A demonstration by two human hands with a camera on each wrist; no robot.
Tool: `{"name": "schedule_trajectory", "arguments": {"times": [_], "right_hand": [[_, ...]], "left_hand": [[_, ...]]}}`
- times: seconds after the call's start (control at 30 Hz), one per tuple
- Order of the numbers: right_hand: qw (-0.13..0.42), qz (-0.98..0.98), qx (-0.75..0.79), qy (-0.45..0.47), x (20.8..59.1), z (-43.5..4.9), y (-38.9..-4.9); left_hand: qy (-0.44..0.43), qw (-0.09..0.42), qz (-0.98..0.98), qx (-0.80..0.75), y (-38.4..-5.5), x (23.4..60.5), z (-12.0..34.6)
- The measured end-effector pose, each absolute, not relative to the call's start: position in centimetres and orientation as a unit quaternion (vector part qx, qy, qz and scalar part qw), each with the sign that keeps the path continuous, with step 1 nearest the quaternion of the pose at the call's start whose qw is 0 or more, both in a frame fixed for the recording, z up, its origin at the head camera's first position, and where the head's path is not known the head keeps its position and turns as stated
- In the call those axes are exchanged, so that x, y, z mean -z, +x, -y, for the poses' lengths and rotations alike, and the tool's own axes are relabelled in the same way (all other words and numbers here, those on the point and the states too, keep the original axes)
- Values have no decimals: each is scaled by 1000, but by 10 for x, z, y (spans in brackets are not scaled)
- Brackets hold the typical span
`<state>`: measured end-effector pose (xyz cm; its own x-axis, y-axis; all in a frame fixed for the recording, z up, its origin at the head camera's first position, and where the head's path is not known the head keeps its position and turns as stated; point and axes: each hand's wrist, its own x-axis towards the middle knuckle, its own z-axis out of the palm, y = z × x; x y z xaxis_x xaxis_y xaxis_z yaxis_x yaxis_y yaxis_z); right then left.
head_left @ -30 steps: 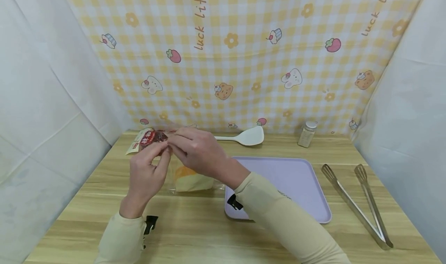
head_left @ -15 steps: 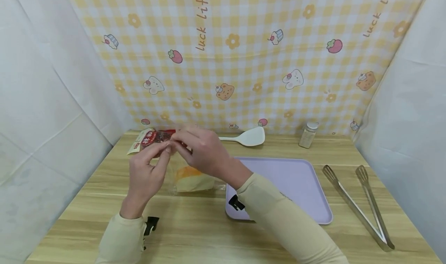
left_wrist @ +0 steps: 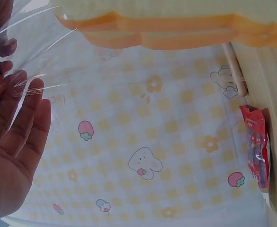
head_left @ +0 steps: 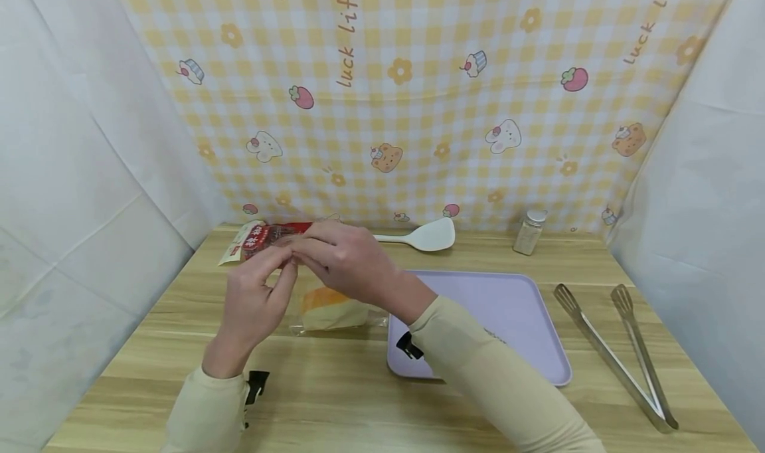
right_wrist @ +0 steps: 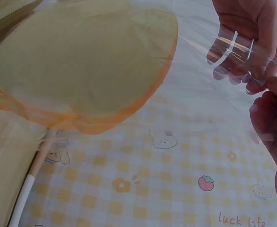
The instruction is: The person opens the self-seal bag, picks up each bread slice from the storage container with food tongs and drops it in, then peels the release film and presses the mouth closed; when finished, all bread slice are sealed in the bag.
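Bread slices (head_left: 331, 310) with an orange-brown crust sit inside a clear plastic bag (right_wrist: 200, 109), which hangs from both hands. My left hand (head_left: 254, 297) pinches the bag's gathered end between thumb and fingertips. Right beside it, my right hand (head_left: 349, 260) pinches the same end, the two sets of fingertips meeting. Close up in the left wrist view, the bread (left_wrist: 176, 30) appears at the top, and creased film stretches towards the fingers. Behind the hands lies a red packet (head_left: 271, 235) with dark contents, partly covered by them.
A white spatula (head_left: 433, 234) lies along the back, its handle partly hidden. The right forearm crosses a lilac tray (head_left: 508, 300). Further right are spread metal tongs (head_left: 615, 360) and, at the back, a small glass jar (head_left: 529, 232). A checked cloth (head_left: 394, 107) hangs behind the table.
The right fingers shift slightly right, then come back down against the left fingertips. More of the red packet shows now. Both hands stay on the bag, and the bread barely moves.
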<state>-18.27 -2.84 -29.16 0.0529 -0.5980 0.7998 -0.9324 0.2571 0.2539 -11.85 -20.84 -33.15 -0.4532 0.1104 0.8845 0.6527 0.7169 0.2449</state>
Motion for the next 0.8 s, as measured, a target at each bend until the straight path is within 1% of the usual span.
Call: {"name": "schedule_trajectory", "arguments": {"times": [0.17,0.23,0.33,0.47,0.63,0.8], "right_hand": [[476,659,-141,566,291,30,-180],[483,664,-127,557,292,31,-179],[478,679,-138,539,295,33,-181],[459,694,-192,520,296,30,-183],[450,667,-220,550,296,25,-184],[463,651,-193,569,296,26,-185]], "left_hand": [[-241,463,804,285,-117,330,207],[-241,461,804,288,-116,331,207],[-243,458,801,299,-116,333,207],[-242,443,797,332,-116,334,206],[-235,439,790,357,-117,334,206],[-239,445,789,349,-118,334,206]]}}
